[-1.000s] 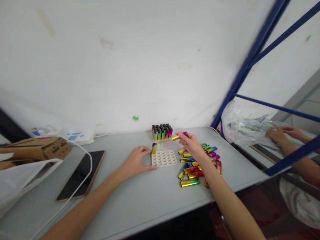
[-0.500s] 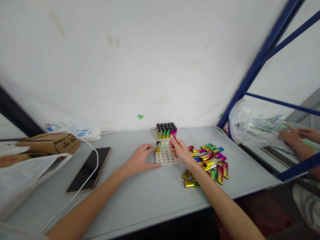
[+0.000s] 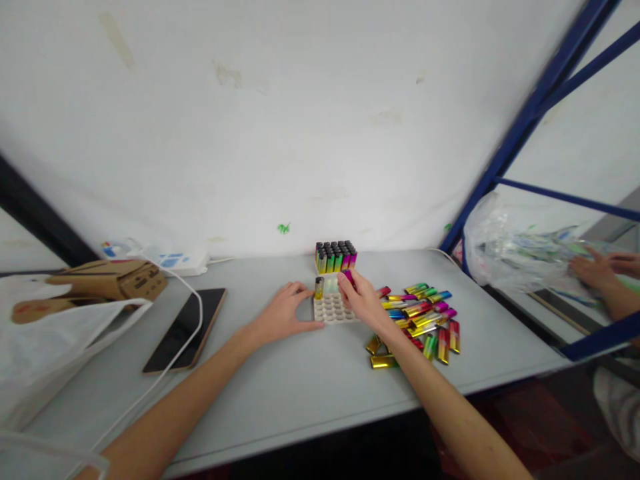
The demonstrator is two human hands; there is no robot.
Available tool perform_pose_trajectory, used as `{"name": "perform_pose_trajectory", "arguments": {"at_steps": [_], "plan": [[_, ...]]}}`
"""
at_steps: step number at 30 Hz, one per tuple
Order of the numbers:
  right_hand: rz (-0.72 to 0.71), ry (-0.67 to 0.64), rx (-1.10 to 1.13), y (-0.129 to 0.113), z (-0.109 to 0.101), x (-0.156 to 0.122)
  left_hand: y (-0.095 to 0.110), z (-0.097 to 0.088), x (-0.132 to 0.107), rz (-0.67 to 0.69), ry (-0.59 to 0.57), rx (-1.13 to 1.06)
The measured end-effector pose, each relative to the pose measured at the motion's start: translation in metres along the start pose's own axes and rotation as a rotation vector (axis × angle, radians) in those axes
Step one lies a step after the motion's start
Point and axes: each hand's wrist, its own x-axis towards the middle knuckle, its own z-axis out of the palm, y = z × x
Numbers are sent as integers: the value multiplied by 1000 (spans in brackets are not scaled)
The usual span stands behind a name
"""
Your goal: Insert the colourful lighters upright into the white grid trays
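The grey surface (image 3: 280, 400) spreads before you, a loose pile of lighters (image 3: 423, 313) on its right side. Your left hand (image 3: 281, 312) has its grip spread apart at the left edge of a white holed tray (image 3: 327, 312); your right hand (image 3: 364, 299) has its grip clamped on a magenta-ended lighter (image 3: 348, 275) over it. A packed block of upright lighters (image 3: 336, 260) stands behind. A lone yellow lighter (image 3: 319, 289) stands at the tray's far left corner.
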Motion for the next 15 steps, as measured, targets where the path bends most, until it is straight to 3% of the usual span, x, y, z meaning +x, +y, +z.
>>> {"name": "perform_pose_trajectory", "arguments": {"at_steps": [5, 10, 15], "plan": [[-234, 64, -358, -7, -5, -2, -1, 1, 0, -3, -14, 12], [-165, -62, -423, -4, -3, -2, -1, 1, 0, 1, -12, 14], [-248, -184, -463, 5, 2, -2, -3, 2, 0, 9, -15, 23]]}}
